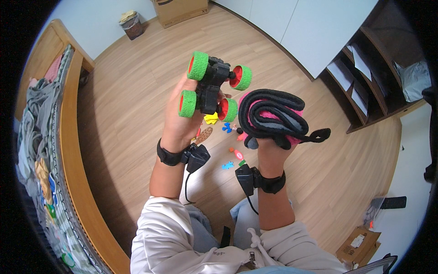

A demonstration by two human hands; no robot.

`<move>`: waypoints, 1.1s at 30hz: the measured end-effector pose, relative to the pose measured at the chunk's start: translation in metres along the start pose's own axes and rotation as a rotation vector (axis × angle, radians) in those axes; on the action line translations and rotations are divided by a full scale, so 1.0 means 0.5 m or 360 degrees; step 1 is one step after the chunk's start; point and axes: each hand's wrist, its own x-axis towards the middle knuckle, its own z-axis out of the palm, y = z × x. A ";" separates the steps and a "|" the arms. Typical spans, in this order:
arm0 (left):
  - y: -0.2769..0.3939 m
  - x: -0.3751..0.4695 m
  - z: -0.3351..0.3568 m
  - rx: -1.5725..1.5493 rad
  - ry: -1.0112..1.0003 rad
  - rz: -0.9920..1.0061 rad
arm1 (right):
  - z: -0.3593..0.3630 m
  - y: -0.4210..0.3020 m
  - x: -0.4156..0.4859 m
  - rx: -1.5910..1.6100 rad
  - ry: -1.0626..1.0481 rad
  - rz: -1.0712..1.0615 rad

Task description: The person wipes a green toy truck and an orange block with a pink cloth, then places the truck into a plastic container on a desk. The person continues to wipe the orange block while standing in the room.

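My left hand (179, 116) grips a black toy car chassis (212, 82) with green tyres and red hubs, its wheels turned up towards the camera. In my right hand (272, 154) is a rolled-up cloth (273, 114) in pink and grey with black edging and a black loop; it hides most of my fingers. Small toys lie on the floor below and between my hands: yellow pieces (211, 118), a brown spotted oval piece (204, 135), a dark blue piece (227, 128), a pink oval piece (239, 154) and a light blue piece (228, 165).
Along the left stands a wooden bed (73, 150) heaped with clothes (41, 106). A waste bin (132, 27) and a cardboard box (181, 12) are at the far wall. Dark shelves (373, 78) with papers stand right, and a small open carton (357, 245) lies at lower right.
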 end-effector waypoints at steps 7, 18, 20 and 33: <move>-0.010 -0.003 0.011 0.0098 0.0008 -0.0089 | -0.001 -0.003 -0.012 0.0085 -0.0059 -0.0002; -0.031 0.002 0.003 -0.0236 -0.0204 -0.0259 | -0.003 0.017 -0.020 0.0014 0.0011 0.0013; -0.034 0.007 -0.003 -0.0347 -0.0283 -0.0261 | -0.001 0.015 -0.019 0.0067 0.0117 0.0138; 0.005 0.002 -0.019 -0.0271 -0.0028 -0.0210 | 0.010 -0.033 0.027 -0.0129 0.0102 0.0437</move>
